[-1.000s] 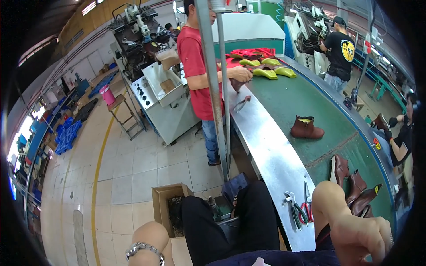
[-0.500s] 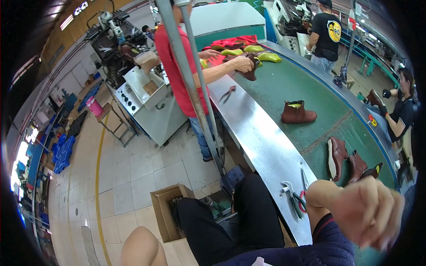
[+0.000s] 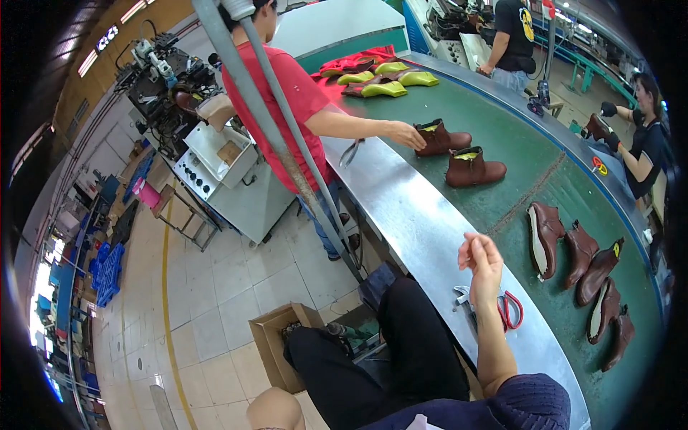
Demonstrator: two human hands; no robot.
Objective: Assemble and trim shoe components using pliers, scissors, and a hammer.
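My right hand (image 3: pixel 481 265) is raised over the metal ledge, its fingers loosely bent and nothing seen in them. Beneath and beside its wrist lie scissors with red handles (image 3: pixel 511 312) and a metal-headed hand tool (image 3: pixel 462 293), partly hidden by my forearm. My left hand is out of view; only part of the bare left arm (image 3: pixel 276 410) shows at the lower edge. On the green belt (image 3: pixel 494 215) past my hand stand a brown ankle boot (image 3: pixel 473 169) and another brown boot (image 3: pixel 443 140), which a co-worker's hand (image 3: pixel 405 134) reaches to.
Several brown boots (image 3: pixel 547 240) lie at the right of the belt, some with pale soles. Yellow-green shoe forms (image 3: pixel 387 89) lie at the far end. A metal post (image 3: pixel 279 136) rises ahead; a cardboard box (image 3: pixel 269 344) stands by my legs.
My right hand has swung left and inward from the belt's right side to above the ledge. The co-worker's boot now stands on the belt beside the other. More boots show at the right.
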